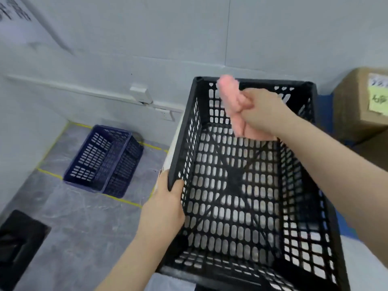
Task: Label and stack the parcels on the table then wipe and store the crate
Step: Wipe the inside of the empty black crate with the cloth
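Black crate, one; left hand grips its left rim, right hand clenches one pink cloth inside.

Bare forearms; left hand, right hand

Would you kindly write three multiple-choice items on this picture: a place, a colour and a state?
1. Where is the blue crate? A on a table; B on the floor; C on a shelf.
2. What colour is the cloth? A pink; B green; C white.
3. What is the left hand doing? A hanging free; B holding the cloth; C gripping the black crate.
Answers: 1 B, it sits on the grey floor; 2 A, a pink wad shows in the right hand; 3 C, it curls over the crate's left rim.
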### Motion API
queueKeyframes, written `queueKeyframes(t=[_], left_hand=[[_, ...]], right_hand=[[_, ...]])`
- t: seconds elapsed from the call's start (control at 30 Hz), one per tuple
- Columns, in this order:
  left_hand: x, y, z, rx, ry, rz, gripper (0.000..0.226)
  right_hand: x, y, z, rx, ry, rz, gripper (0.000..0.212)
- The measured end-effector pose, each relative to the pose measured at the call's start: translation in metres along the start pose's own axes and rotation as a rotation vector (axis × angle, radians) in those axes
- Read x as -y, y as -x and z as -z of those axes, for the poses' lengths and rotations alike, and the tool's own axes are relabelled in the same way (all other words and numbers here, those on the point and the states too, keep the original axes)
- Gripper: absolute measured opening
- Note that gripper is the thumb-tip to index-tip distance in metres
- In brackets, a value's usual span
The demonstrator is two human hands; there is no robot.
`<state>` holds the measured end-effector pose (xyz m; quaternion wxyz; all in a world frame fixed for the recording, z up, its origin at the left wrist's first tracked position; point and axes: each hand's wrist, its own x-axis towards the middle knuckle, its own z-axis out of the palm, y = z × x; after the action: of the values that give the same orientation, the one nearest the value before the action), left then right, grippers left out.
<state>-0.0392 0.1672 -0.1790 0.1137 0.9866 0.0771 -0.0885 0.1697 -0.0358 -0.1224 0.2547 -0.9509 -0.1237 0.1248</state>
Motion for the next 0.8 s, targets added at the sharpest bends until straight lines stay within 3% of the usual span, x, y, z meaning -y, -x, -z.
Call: queueKeyframes(t=[0.07, 0.3, 0.37, 0.47, 0.57, 0.63, 0.73, 0.8], left_hand=[[0.003, -0.003, -0.002, 0.011, 0.003, 0.008, 0.050], [0.004, -0.008, -0.006, 0.005, -0.034, 0.035, 0.053], [0.001, -0.011, -0.001, -0.004, 0.048, 0.010, 0.062], [0.000, -0.013, 0.001, -0.060, 0.043, -0.100, 0.063], [0.000, -0.013, 0.000, -0.065, 0.026, -0.092, 0.058], [0.000, -0.013, -0.002, -0.075, 0.017, -0.081, 0.057], [0.003, -0.012, -0.005, -0.067, 0.016, -0.075, 0.056], [0.003, -0.012, -0.006, -0.057, 0.002, -0.070, 0.054]], right_hand=[[0.025, -0.046, -0.013, -0.319, -0.255, -0.031, 0.011], [0.048, -0.113, -0.138, -0.647, -0.572, -0.040, 0.028], [0.026, -0.110, -0.175, -0.553, -0.488, -0.121, 0.022], [-0.006, -0.094, -0.211, -0.221, -0.223, -0.210, 0.016], [-0.006, -0.085, -0.197, -0.096, -0.501, -0.350, 0.018], [0.009, -0.079, -0.174, -0.168, -0.681, -0.337, 0.017], [0.044, -0.057, -0.141, -0.414, -0.888, -0.091, 0.042], [0.058, -0.043, -0.138, -0.584, -0.856, 0.056, 0.046]])
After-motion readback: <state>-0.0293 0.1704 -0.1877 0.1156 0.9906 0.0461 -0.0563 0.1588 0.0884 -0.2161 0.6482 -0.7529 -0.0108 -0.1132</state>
